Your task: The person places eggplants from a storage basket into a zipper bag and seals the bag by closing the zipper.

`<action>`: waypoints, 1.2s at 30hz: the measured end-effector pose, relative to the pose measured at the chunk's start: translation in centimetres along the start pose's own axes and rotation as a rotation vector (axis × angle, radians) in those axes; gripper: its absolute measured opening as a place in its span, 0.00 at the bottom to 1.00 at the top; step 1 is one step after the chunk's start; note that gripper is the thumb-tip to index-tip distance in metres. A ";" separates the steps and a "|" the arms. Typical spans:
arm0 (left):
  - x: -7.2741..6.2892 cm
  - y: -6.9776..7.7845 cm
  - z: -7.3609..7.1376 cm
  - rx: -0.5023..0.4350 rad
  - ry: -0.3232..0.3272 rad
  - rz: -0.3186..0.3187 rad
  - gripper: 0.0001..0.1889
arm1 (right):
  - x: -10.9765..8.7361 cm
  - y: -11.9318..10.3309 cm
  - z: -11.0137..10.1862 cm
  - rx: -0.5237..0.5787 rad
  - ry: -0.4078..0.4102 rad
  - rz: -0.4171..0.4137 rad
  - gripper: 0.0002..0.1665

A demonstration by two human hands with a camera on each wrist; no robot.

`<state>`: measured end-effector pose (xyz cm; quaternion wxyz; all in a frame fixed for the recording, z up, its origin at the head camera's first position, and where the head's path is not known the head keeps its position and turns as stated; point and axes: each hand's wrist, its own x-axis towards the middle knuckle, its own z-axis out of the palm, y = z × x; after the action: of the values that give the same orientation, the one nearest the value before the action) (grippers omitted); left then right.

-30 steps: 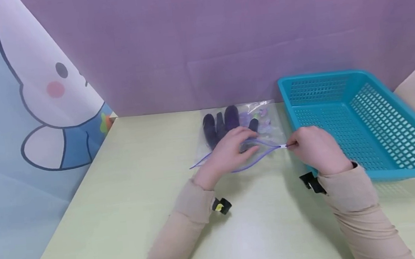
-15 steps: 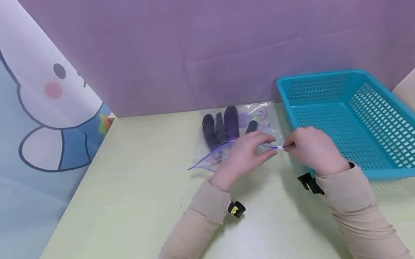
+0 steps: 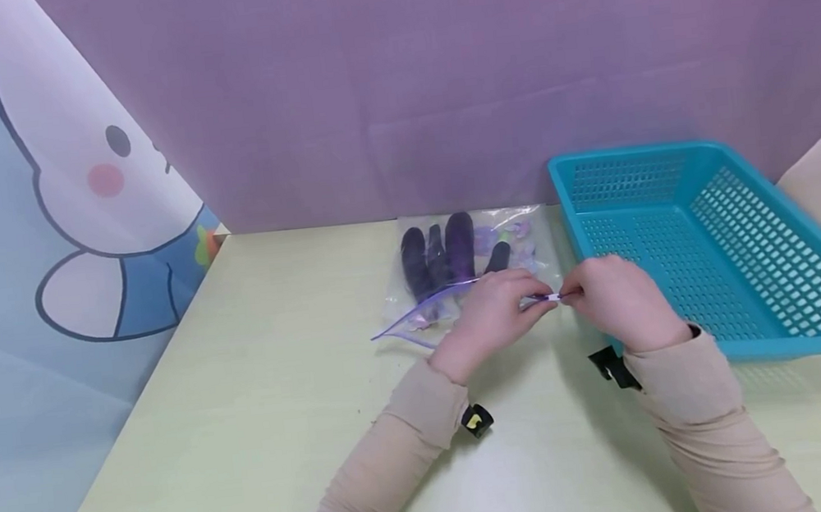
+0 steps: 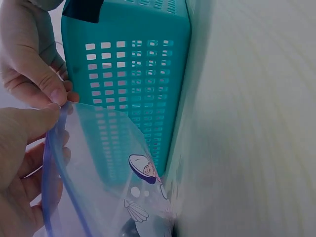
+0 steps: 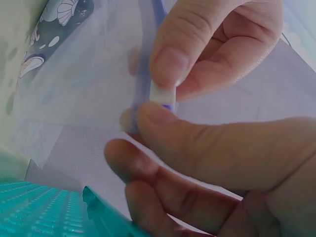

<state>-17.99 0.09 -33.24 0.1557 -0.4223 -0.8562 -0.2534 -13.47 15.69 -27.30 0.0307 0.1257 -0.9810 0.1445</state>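
Note:
A clear plastic zip bag with a purple zip strip lies on the table, mouth towards me. Inside are several dark, elongated, eggplant-like things, one with a green end. My left hand pinches the strip at the white slider, its thumb over it in the right wrist view. Just beside it, my right hand pinches the bag's right corner between thumb and forefinger. To the left of the hands the strip's two sides stand apart. In the left wrist view, printed shells show on the bag.
A teal perforated basket stands on the right, close to my right hand. Behind the table hangs a purple cloth. A blue cloth with a cartoon figure hangs at the left.
My left hand has moved right along the zip strip, and its spread fingers have closed onto the slider. My right hand has stayed at the bag's corner.

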 end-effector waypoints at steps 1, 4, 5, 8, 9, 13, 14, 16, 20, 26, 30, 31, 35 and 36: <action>0.0 0.0 0.1 0.004 0.003 0.002 0.09 | 0.0 0.0 0.0 0.002 0.003 -0.002 0.05; 0.0 0.1 0.1 0.014 0.007 0.006 0.09 | 0.0 0.1 0.1 0.008 0.013 -0.011 0.05; 0.0 0.1 0.1 0.017 0.010 0.008 0.09 | 0.0 0.1 0.1 0.010 0.016 -0.013 0.05; 0.0 0.2 0.2 0.017 0.027 0.012 0.09 | 0.0 0.1 0.0 0.019 0.029 -0.018 0.04; 0.0 0.2 0.2 0.018 0.032 0.013 0.09 | 0.0 0.1 0.0 0.019 0.035 -0.020 0.04; -0.1 0.2 0.3 0.026 0.051 0.017 0.08 | 0.0 0.0 0.0 0.007 0.063 -0.022 0.03; -0.1 0.2 0.3 0.029 0.056 0.018 0.08 | 0.0 0.0 0.0 0.002 0.069 -0.019 0.03; -0.1 0.3 0.3 0.037 0.067 0.019 0.07 | 0.0 -0.1 0.1 -0.011 0.077 -0.010 0.03; -0.1 0.4 0.4 0.046 0.081 0.015 0.07 | 0.1 -0.2 0.1 -0.028 0.087 0.011 0.02; -0.1 0.3 0.5 0.041 0.077 0.014 0.07 | 0.0 -0.2 0.1 -0.035 0.095 0.020 0.02; -0.1 0.4 0.4 0.037 0.079 0.013 0.07 | -0.1 -0.3 0.1 -0.035 0.101 0.018 0.03; -0.1 0.4 0.4 0.034 0.080 0.012 0.07 | -0.1 -0.3 0.1 -0.035 0.103 0.016 0.03; -0.2 0.4 0.3 0.025 0.082 0.008 0.06 | -0.1 -0.3 0.1 -0.039 0.107 0.019 0.04; -0.2 0.4 0.3 0.023 0.082 0.007 0.06 | -0.1 -0.3 0.1 -0.040 0.108 0.021 0.05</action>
<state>-17.61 0.35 -33.47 0.1962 -0.4126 -0.8506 -0.2602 -13.28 15.45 -27.32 0.0846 0.1066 -0.9819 0.1318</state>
